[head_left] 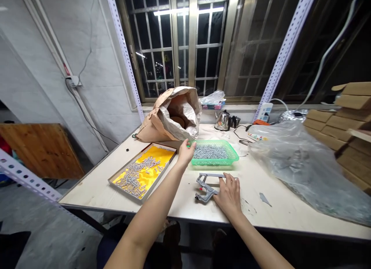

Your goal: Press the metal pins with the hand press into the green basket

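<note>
My left hand (185,152) is at the left end of a green plastic basket (233,157), its thumb over the rim and its fingers curled at the outer side. Small silvery metal pins (210,152) fill the basket's bottom. My right hand (230,193) lies over the handles of a grey metal hand tool (207,191) with a spring and a red part, which rests on the table; its fingers bend around the handle end. Left of my left arm lies a shallow tray (141,201) lined in yellow, with many loose metal pins (135,176) on it.
A large open paper sack (156,126) leans behind the tray. An electric kettle (222,121) and a power strip (264,111) stand at the back. Clear plastic sheeting (304,168) and stacked cardboard boxes (344,126) take up the right side. A grey scrap (264,199) lies near my right hand.
</note>
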`<state>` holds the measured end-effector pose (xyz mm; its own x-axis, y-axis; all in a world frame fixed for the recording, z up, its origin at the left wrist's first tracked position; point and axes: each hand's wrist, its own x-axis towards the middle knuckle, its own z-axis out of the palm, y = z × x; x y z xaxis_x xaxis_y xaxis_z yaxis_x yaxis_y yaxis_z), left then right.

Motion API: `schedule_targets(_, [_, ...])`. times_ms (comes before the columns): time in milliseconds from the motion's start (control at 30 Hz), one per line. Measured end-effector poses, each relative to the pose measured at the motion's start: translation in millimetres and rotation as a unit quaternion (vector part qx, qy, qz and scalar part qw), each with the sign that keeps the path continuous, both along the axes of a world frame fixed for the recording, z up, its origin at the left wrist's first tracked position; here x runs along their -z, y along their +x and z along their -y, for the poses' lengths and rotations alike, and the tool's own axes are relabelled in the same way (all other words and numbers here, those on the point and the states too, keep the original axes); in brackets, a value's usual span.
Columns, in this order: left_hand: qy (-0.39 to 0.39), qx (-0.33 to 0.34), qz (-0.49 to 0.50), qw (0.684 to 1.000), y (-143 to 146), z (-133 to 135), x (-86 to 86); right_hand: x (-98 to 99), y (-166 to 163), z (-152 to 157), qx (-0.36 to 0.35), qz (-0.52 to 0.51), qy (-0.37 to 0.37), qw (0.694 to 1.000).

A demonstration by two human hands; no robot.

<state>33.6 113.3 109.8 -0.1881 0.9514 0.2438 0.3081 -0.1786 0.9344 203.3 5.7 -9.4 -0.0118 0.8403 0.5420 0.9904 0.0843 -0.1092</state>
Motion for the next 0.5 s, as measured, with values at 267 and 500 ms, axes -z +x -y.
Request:
schedule_targets(267, [-0.144,-0.077,-0.368,0.915,-160.9,30.3,29.1,6.3,-0.9,-3.6,-0.029,-0.018,-0.016,0.999])
schedule_targets(500, [-0.211,0.004,-0.383,0.899,-237.6,61.2,43.3,6.4,-1.1,-2.0,-0.035,-0.001,-0.016,0.999])
